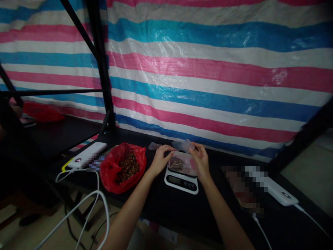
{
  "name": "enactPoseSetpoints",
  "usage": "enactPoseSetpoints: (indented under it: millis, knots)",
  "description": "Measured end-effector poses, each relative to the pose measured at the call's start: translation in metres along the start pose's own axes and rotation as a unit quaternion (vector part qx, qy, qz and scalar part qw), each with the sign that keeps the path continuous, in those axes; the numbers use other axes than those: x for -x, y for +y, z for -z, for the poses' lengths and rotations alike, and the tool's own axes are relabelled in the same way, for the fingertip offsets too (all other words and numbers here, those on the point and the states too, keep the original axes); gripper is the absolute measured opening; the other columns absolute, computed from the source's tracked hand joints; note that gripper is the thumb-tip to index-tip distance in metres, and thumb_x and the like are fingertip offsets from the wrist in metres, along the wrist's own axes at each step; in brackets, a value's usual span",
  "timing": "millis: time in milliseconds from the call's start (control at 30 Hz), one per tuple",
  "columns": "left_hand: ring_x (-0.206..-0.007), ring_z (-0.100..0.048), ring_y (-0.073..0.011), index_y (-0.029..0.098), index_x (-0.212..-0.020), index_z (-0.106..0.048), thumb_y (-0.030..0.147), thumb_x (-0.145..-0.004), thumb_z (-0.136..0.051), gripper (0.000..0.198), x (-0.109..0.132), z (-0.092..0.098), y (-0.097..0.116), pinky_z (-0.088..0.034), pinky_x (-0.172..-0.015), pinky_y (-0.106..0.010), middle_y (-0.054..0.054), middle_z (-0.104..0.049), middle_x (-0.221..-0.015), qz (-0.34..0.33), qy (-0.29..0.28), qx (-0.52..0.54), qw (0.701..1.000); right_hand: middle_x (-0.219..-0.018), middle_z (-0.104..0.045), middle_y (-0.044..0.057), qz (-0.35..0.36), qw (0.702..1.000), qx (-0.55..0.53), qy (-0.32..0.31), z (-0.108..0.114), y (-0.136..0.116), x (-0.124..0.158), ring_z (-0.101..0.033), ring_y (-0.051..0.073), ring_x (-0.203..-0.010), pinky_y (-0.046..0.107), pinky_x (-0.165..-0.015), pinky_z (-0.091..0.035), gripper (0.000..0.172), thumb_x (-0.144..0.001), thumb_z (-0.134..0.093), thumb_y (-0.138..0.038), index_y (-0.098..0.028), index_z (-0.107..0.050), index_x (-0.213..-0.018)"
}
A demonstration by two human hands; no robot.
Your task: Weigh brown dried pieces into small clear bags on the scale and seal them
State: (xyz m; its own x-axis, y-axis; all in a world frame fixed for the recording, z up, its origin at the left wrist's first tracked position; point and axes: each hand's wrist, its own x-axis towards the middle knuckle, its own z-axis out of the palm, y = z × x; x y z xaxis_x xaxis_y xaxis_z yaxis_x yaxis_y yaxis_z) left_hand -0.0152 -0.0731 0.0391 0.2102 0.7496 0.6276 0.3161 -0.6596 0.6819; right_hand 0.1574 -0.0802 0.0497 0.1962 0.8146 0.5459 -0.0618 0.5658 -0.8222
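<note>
A small clear plastic bag [182,163] with a few brown pieces in it lies on a white digital kitchen scale [181,181] on the black table. My left hand [159,160] pinches the bag's left top edge with closed fingers. My right hand [200,160] grips the bag's right top edge, fingers closed on the plastic. To the left of the scale sits an open red plastic bag [112,173] full of brown pieces [128,167].
A white power bank [87,155] with white cables lies at the left, another power bank [279,191] at the right. More small clear bags [155,146] lie behind the scale. A black shelf post [102,66] and striped tarp [208,69] stand behind the table [156,205].
</note>
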Motion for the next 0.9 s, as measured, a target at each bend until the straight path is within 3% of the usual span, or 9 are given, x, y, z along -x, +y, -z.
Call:
enactPoseSetpoints:
  millis: [100,200,300,400,500,600,767,900]
  knots:
    - [-0.095,-0.054,-0.0171,0.020,-0.089,-0.063,0.030,-0.085,-0.044,0.022,0.027,0.036,0.018,-0.038,-0.088,-0.032,-0.004,-0.064,-0.095,0.014,0.062,-0.062,0.996,-0.097,-0.059,0.003,0.012,0.998,0.023,-0.062,-0.013,-0.003,0.013,-0.059,0.017,-0.090,0.031,-0.080,-0.046,0.027,-0.067,-0.067,-0.032,-0.021,-0.052,-0.087]
    - [-0.097,-0.053,-0.0188,0.022,-0.089,-0.063,0.033,-0.085,-0.043,0.023,0.044,0.085,0.025,-0.035,-0.090,-0.036,-0.003,-0.063,-0.096,0.040,0.072,-0.189,0.979,-0.098,-0.058,0.004,-0.012,0.982,0.072,-0.176,-0.033,-0.004,0.029,-0.059,0.016,-0.088,0.030,-0.077,-0.047,0.027,-0.074,-0.060,-0.032,-0.022,-0.049,-0.097]
    - [-0.103,-0.049,-0.0213,0.024,-0.100,-0.059,0.036,-0.085,-0.041,0.026,0.040,0.129,0.007,-0.032,-0.093,-0.041,-0.003,-0.060,-0.105,0.075,0.049,-0.312,0.946,-0.105,-0.054,0.005,-0.006,0.951,0.125,-0.282,-0.063,-0.010,0.046,-0.057,0.015,-0.090,0.031,-0.082,-0.045,0.040,-0.081,-0.052,-0.029,-0.024,-0.040,-0.119]
    - [-0.106,-0.049,-0.0243,0.017,-0.127,-0.037,0.039,-0.082,-0.044,0.051,0.030,0.157,-0.030,-0.036,-0.089,-0.040,-0.010,-0.056,-0.114,0.164,0.006,-0.363,0.917,-0.117,-0.045,0.005,0.048,0.906,0.162,-0.388,-0.102,-0.018,0.060,-0.049,0.014,-0.105,0.033,-0.095,-0.036,0.049,-0.087,-0.042,-0.022,-0.030,-0.027,-0.132]
    - [-0.111,-0.047,-0.0278,0.008,-0.133,-0.025,0.037,-0.080,-0.047,0.065,0.026,0.169,-0.061,-0.037,-0.087,-0.038,-0.018,-0.051,-0.120,0.216,-0.119,-0.403,0.881,-0.116,-0.042,0.003,0.092,0.860,0.193,-0.464,-0.137,-0.019,0.070,-0.046,0.012,-0.107,0.030,-0.098,-0.033,0.041,-0.089,-0.036,-0.017,-0.032,-0.037,-0.127]
    - [-0.111,-0.049,-0.0287,0.013,-0.133,-0.029,0.035,-0.081,-0.045,0.059,0.028,0.174,-0.071,-0.037,-0.087,-0.039,-0.017,-0.053,-0.120,0.214,-0.190,-0.446,0.848,-0.110,-0.042,0.002,0.099,0.839,0.228,-0.484,-0.155,-0.011,0.072,-0.050,0.012,-0.100,0.028,-0.094,-0.036,0.034,-0.088,-0.039,-0.017,-0.029,-0.044,-0.120]
    - [-0.102,-0.056,-0.0275,0.015,-0.102,-0.060,0.045,-0.083,-0.038,0.042,0.028,0.176,-0.066,-0.040,-0.084,-0.035,-0.015,-0.063,-0.104,0.206,-0.248,-0.477,0.818,-0.112,-0.045,0.003,0.107,0.824,0.309,-0.462,-0.144,0.000,0.067,-0.051,0.016,-0.098,0.031,-0.090,-0.037,0.030,-0.086,-0.045,-0.022,-0.027,-0.045,-0.115]
    - [-0.095,-0.059,-0.0280,0.013,-0.089,-0.065,0.043,-0.084,-0.035,0.042,0.021,0.171,-0.064,-0.042,-0.080,-0.034,-0.017,-0.065,-0.095,0.238,-0.251,-0.508,0.789,-0.110,-0.049,0.004,0.118,0.798,0.379,-0.454,-0.132,0.002,0.063,-0.050,0.017,-0.100,0.033,-0.088,-0.035,0.028,-0.085,-0.046,-0.022,-0.025,-0.045,-0.113]
